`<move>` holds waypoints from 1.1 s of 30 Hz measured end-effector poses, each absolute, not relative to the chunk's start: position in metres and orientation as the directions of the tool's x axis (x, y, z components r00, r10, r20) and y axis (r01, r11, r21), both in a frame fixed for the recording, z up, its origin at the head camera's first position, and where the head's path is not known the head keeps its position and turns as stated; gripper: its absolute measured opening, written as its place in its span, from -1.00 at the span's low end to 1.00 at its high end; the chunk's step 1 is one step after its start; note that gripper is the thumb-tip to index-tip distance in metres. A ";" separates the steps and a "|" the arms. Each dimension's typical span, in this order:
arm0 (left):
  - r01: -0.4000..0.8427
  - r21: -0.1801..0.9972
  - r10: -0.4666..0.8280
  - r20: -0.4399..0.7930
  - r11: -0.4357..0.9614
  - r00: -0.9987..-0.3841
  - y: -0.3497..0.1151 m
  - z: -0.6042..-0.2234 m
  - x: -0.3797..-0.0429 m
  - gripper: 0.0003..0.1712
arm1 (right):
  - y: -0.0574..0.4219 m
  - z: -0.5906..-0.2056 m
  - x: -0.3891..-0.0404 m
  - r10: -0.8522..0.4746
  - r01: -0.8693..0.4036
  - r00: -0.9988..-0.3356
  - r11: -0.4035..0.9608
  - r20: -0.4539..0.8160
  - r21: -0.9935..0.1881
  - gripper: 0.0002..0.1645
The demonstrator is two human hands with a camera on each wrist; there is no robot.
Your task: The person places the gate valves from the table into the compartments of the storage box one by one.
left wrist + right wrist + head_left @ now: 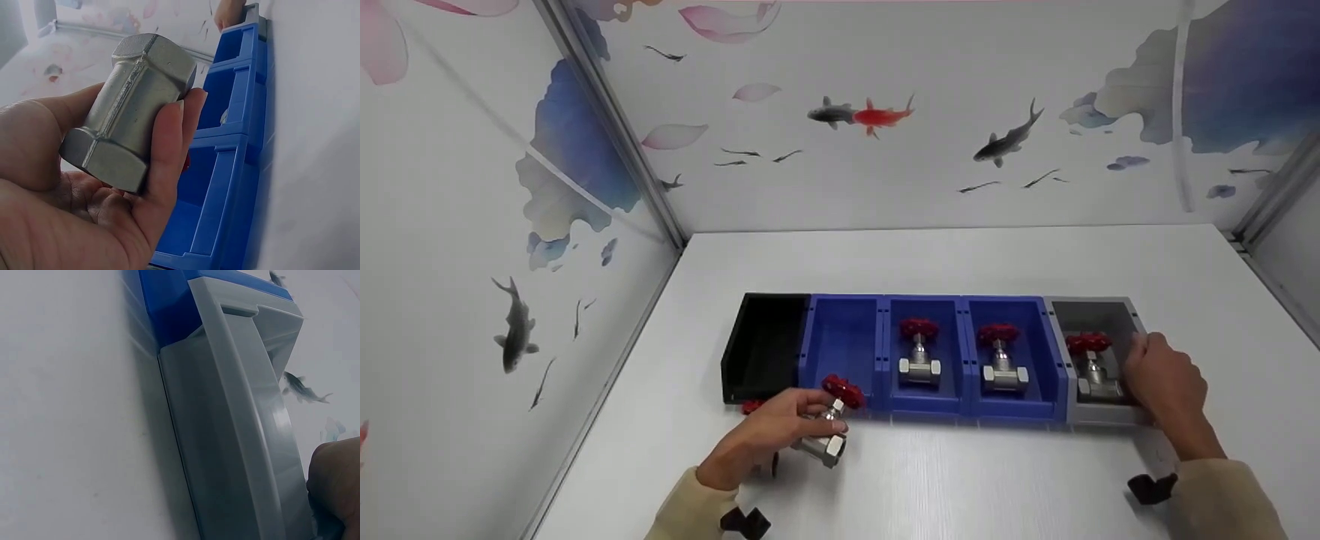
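My left hand (780,427) holds a gate valve (834,424) with a red handwheel and a silver body, in front of the second bin from the left. In the left wrist view the hexagonal-ended metal body (126,107) lies between thumb and fingers. Partly hidden beneath that hand is another valve, its red wheel (751,406) showing by the black bin. My right hand (1168,382) grips the right side wall of the grey bin (1106,415). Inside this bin sits a valve (1095,367), next to the fingers.
A row of joined bins stands on the white table (945,480): a black bin (769,345), a bare blue bin (844,337), and two blue bins each with a valve (919,352), (1002,358). Printed walls (885,180) enclose the table at the back and sides.
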State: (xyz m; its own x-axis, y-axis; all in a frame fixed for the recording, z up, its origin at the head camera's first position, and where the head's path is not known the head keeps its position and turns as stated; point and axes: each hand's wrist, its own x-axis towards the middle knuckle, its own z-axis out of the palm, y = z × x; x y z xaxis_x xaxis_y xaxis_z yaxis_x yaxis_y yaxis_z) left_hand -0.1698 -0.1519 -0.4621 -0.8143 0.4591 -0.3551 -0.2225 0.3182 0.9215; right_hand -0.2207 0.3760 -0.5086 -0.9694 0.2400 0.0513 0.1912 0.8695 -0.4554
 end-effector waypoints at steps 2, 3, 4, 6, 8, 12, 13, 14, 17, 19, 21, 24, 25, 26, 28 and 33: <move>-0.215 0.923 0.457 -0.349 0.318 -0.818 -0.152 -0.461 -0.170 -0.36 | 0.376 -0.508 -0.221 0.239 0.190 -0.970 0.869 0.052 -0.458 -0.29; -0.213 0.925 0.458 -0.345 0.315 -0.819 -0.152 -0.460 -0.171 -0.37 | 0.376 -0.508 -0.221 0.240 0.190 -0.970 0.868 0.051 -0.459 -0.29; -0.210 0.926 0.458 -0.342 0.314 -0.821 -0.151 -0.460 -0.171 -0.38 | 0.376 -0.508 -0.220 0.241 0.191 -0.969 0.868 0.051 -0.459 -0.29; -0.200 0.928 0.457 -0.333 0.316 -0.825 -0.151 -0.460 -0.172 -0.40 | 0.376 -0.508 -0.220 0.242 0.193 -0.969 0.867 0.049 -0.460 -0.29; -0.188 0.928 0.456 -0.327 0.323 -0.828 -0.150 -0.459 -0.174 -0.40 | 0.376 -0.507 -0.220 0.246 0.198 -0.968 0.866 0.046 -0.459 -0.29; -0.181 0.926 0.448 -0.324 0.332 -0.833 -0.149 -0.457 -0.176 -0.37 | 0.376 -0.506 -0.219 0.248 0.199 -0.967 0.865 0.049 -0.460 -0.29; -0.186 0.925 0.445 -0.327 0.332 -0.834 -0.149 -0.456 -0.177 -0.36 | 0.376 -0.506 -0.219 0.248 0.197 -0.968 0.865 0.051 -0.461 -0.29; -0.186 0.924 0.442 -0.328 0.335 -0.835 -0.149 -0.456 -0.177 -0.37 | 0.376 -0.506 -0.219 0.247 0.196 -0.968 0.865 0.052 -0.463 -0.28; -0.183 0.928 0.449 -0.322 0.325 -0.834 -0.148 -0.454 -0.178 -0.36 | 0.375 -0.507 -0.219 0.242 0.185 -0.968 0.868 0.067 -0.461 -0.30; -0.182 0.928 0.450 -0.320 0.325 -0.833 -0.147 -0.454 -0.179 -0.32 | 0.375 -0.507 -0.219 0.242 0.184 -0.968 0.869 0.070 -0.459 -0.32; -0.180 0.928 0.449 -0.319 0.326 -0.835 -0.147 -0.453 -0.180 -0.29 | 0.374 -0.507 -0.219 0.244 0.186 -0.967 0.870 0.071 -0.457 -0.34; -0.182 0.922 0.434 -0.326 0.341 -0.840 -0.145 -0.452 -0.181 -0.28 | 0.374 -0.506 -0.219 0.249 0.194 -0.967 0.868 0.061 -0.458 -0.34; -0.182 0.920 0.429 -0.328 0.346 -0.842 -0.145 -0.452 -0.182 -0.28 | 0.374 -0.505 -0.219 0.249 0.196 -0.967 0.867 0.058 -0.458 -0.34; -0.183 0.920 0.426 -0.328 0.347 -0.843 -0.144 -0.452 -0.182 -0.29 | 0.373 -0.505 -0.219 0.250 0.197 -0.967 0.867 0.056 -0.458 -0.34; -0.186 0.919 0.420 -0.330 0.348 -0.845 -0.143 -0.452 -0.183 -0.29 | 0.373 -0.504 -0.219 0.252 0.200 -0.966 0.866 0.054 -0.457 -0.33; -0.205 0.923 0.415 -0.334 0.325 -0.846 -0.142 -0.452 -0.185 -0.25 | 0.373 -0.504 -0.219 0.255 0.208 -0.966 0.865 0.044 -0.456 -0.31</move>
